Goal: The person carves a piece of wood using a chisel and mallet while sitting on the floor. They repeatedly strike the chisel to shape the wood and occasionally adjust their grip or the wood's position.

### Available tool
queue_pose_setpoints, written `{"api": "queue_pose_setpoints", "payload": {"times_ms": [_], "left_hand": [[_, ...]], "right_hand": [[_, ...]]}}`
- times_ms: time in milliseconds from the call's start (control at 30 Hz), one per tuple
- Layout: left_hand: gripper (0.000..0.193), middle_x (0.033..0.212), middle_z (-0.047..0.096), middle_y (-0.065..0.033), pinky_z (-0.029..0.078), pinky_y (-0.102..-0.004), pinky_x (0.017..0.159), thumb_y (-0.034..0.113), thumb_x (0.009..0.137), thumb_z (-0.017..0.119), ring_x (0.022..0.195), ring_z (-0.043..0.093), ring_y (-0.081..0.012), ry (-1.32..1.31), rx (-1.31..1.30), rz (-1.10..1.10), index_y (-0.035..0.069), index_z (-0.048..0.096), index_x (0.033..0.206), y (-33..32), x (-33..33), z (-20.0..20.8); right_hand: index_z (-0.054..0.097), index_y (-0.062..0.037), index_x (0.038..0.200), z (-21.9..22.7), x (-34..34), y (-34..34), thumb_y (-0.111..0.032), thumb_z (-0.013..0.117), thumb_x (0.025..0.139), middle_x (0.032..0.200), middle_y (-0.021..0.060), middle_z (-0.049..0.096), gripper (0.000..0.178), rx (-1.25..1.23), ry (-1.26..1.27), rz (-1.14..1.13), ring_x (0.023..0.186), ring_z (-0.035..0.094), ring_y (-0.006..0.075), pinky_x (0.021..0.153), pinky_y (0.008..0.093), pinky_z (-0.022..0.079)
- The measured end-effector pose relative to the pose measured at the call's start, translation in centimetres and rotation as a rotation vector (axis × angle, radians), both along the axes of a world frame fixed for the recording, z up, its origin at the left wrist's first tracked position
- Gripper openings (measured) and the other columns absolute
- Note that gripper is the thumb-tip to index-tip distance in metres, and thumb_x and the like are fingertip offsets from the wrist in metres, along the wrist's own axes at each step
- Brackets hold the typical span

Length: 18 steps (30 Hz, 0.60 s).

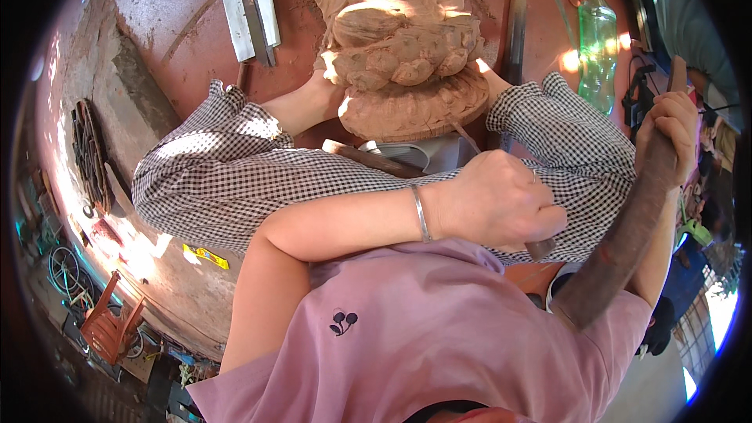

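Note:
A brown wood carving [403,59] with rounded, petal-like rows and a grooved base stands between my bare feet. My left hand [501,197] is closed around a chisel; its thin blade [467,138] slants up to the lower right of the carving's base. The butt of the chisel's handle [540,248] sticks out below my fist. Whether the tip touches the wood I cannot tell. Off to the right, my right hand [668,137] grips a long dark wooden club [615,254] near its narrow end. The club's thick end hangs low, close to my shirt.
A wooden handle [368,158] lies across under the carving, in front of my checkered trousers. A green plastic bottle [597,55] stands at the far right. White paper with a flat blade [254,19] lies far left, and dark sticks or tools [90,153] lie left.

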<state>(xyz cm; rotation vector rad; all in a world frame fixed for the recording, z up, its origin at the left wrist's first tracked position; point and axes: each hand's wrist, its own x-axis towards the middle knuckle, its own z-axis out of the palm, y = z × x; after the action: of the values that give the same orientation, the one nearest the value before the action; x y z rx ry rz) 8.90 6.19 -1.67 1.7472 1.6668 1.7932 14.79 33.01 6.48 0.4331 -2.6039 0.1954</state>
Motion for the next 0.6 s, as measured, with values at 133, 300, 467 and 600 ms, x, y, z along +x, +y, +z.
{"api": "queue_pose_setpoints", "payload": {"times_ms": [133,300,467,600], "left_hand": [[0.019,0.056,0.047,-0.0002,0.040,-0.0331,0.040,0.021,0.074,0.072,0.045,0.052,-0.0191,-0.029,-0.064,0.056,0.013,0.056,0.069,0.4,-0.6,-0.6],[0.027,0.054,0.048,-0.0010,0.040,-0.0341,0.039,0.019,0.078,0.074,0.044,0.053,-0.0203,-0.070,-0.043,0.072,0.012,0.051,0.065,0.8,-0.8,-0.4],[0.030,0.053,0.047,-0.0009,0.040,-0.0345,0.039,0.020,0.079,0.073,0.045,0.053,-0.0205,-0.079,-0.046,0.091,0.012,0.049,0.064,1.1,-0.4,-0.4],[0.029,0.053,0.046,-0.0013,0.038,-0.0348,0.039,0.018,0.079,0.074,0.045,0.053,-0.0205,-0.143,-0.074,0.146,0.011,0.049,0.064,1.4,-1.1,0.0]], "right_hand": [[0.049,-0.0050,0.092,-0.1,-0.7,-0.3,0.016,0.067,0.073,0.085,0.0111,0.064,0.034,-0.058,0.005,-0.008,0.081,0.065,0.0274,0.078,0.0351,0.052],[0.049,-0.0069,0.090,0.2,-0.2,-0.3,0.016,0.067,0.072,0.086,0.0072,0.065,0.035,-0.054,-0.025,-0.067,0.081,0.065,0.0212,0.078,0.0288,0.051],[0.049,-0.0062,0.089,0.4,-0.2,-0.3,0.015,0.067,0.072,0.087,0.0072,0.065,0.033,-0.094,-0.051,-0.064,0.084,0.065,0.0200,0.080,0.0270,0.049],[0.050,-0.0046,0.089,0.5,-0.8,0.4,0.015,0.067,0.072,0.089,0.0103,0.065,0.031,-0.265,-0.078,0.172,0.085,0.065,0.0246,0.082,0.0310,0.050]]}}
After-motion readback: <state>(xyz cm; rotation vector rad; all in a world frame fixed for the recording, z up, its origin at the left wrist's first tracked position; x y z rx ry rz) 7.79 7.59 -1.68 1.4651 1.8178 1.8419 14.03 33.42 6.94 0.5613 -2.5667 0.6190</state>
